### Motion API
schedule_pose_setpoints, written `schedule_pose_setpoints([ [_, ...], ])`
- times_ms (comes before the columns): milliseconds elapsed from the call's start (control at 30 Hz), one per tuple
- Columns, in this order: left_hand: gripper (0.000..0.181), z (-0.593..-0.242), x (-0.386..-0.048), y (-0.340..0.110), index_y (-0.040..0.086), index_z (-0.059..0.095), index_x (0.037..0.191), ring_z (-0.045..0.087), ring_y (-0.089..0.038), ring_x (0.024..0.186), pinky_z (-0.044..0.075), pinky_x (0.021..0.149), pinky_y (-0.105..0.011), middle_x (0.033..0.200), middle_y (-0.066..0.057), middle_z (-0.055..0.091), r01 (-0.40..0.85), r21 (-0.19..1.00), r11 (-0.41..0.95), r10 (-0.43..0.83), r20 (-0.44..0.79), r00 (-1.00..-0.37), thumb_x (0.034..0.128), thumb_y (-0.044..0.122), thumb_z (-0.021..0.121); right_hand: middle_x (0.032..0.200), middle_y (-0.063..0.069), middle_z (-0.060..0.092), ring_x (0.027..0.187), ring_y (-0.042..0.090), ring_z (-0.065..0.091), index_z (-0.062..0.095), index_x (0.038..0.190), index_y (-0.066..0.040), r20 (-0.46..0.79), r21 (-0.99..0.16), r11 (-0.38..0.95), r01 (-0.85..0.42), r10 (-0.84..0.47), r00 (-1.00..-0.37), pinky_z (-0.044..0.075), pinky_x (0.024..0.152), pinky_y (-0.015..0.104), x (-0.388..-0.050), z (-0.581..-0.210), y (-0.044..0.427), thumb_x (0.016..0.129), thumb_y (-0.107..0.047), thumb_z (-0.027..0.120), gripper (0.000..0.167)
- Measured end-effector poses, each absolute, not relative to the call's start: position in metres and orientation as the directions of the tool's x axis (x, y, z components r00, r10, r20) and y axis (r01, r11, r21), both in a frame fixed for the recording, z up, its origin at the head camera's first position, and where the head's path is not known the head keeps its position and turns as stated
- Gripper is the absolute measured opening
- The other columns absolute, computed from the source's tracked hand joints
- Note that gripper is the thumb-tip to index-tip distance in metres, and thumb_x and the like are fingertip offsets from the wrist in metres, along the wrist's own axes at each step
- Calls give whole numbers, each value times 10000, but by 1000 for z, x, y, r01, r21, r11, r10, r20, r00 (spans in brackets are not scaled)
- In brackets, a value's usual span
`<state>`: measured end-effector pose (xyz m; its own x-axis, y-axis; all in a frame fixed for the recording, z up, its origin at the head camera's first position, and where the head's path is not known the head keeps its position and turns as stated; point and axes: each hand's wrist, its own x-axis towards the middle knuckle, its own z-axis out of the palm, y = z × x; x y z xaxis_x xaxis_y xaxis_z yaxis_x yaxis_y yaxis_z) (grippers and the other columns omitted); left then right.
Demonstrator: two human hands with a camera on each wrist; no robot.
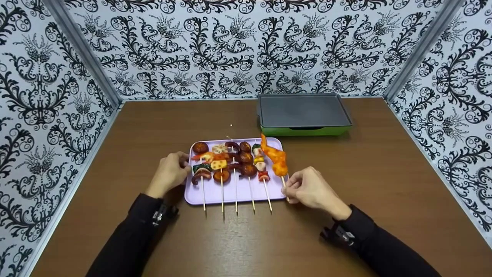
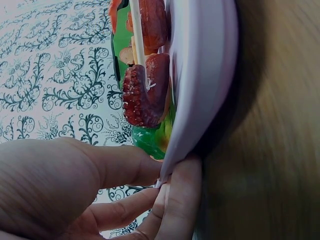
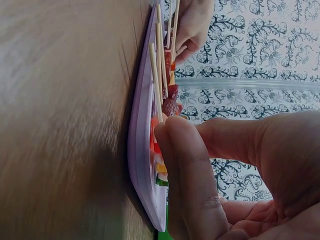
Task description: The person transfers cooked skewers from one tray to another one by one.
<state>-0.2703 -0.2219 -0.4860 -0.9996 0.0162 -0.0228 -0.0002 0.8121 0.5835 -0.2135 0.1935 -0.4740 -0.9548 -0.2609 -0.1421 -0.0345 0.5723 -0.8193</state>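
A lilac tray [image 1: 215, 196] lies on the table, bearing several food skewers [image 1: 234, 165] side by side with their bare sticks over its near edge. My left hand [image 1: 170, 173] pinches the tray's left rim; in the left wrist view, the thumb is on one side of the rim [image 2: 207, 75] and fingers are on the other. With my right hand [image 1: 309, 189] I pinch the stick of an orange skewer [image 1: 277, 159], its meat shaped like a chicken wing, over the tray's right side. The right wrist view mostly hides that stick behind my fingers [image 3: 190, 170].
Behind the tray to the right stands a green tabletop grill [image 1: 307, 131] with a flat dark grey plate [image 1: 303, 109]. Patterned walls [image 1: 238, 46] enclose the brown table [image 1: 238, 242] at the back and both sides. Tiny pale crumbs lie behind the tray.
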Motion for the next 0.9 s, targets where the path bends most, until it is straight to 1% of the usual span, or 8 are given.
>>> schedule_pose_setpoints([
  [133, 387, -486, -270, -222, 34, 655, 1294, 684, -270, 883, 586, 704, -320, 1027, -119, 718, -16, 595, 803, 11, -43, -999, 922, 137, 632, 722, 55, 745, 593, 169, 730, 765, 825, -78, -164, -820, 572, -18, -264, -950, 661, 593, 378, -212, -475, 192, 840, -143, 795, 73],
  [333, 390, -485, -270, -221, 41, 642, 1312, 696, -248, 829, 595, 642, -285, 1044, -128, 719, -47, 612, 789, -1, -75, -997, 934, 138, 634, 708, 42, 741, 585, 162, 727, 761, 808, -91, -171, -816, 578, -17, -269, -948, 659, 592, 373, -211, -476, 190, 840, -167, 814, 99],
  [500, 404, -484, -271, -221, 46, 631, 1329, 700, -252, 840, 604, 659, -295, 1055, -130, 718, -63, 611, 789, -6, -95, -995, 936, 141, 634, 707, 53, 739, 582, 167, 721, 758, 806, -71, -184, -827, 562, -5, -279, -942, 661, 594, 380, -209, -477, 189, 844, -151, 814, 104],
  [700, 416, -485, -272, -220, 52, 625, 1344, 694, -274, 904, 610, 721, -321, 1076, -132, 714, -68, 609, 790, -8, -101, -995, 940, 151, 643, 722, 66, 740, 588, 171, 723, 760, 815, -60, -195, -837, 547, 12, -278, -941, 663, 595, 384, -208, -479, 189, 844, -140, 817, 102],
  [767, 412, -485, -271, -220, 55, 631, 1336, 692, -274, 900, 611, 718, -321, 1062, -126, 710, -65, 610, 789, -7, -97, -995, 936, 151, 648, 730, 65, 740, 595, 168, 724, 758, 814, -56, -198, -841, 542, 16, -279, -940, 664, 597, 378, -207, -480, 188, 844, -126, 810, 93],
  [900, 371, -486, -271, -221, 70, 668, 1281, 672, -259, 888, 575, 713, -310, 995, -89, 707, -31, 593, 805, -2, -50, -999, 921, 153, 645, 726, 56, 726, 595, 162, 719, 750, 811, -50, -203, -844, 535, 25, -277, -939, 664, 594, 365, -207, -482, 187, 836, -95, 780, 59],
])
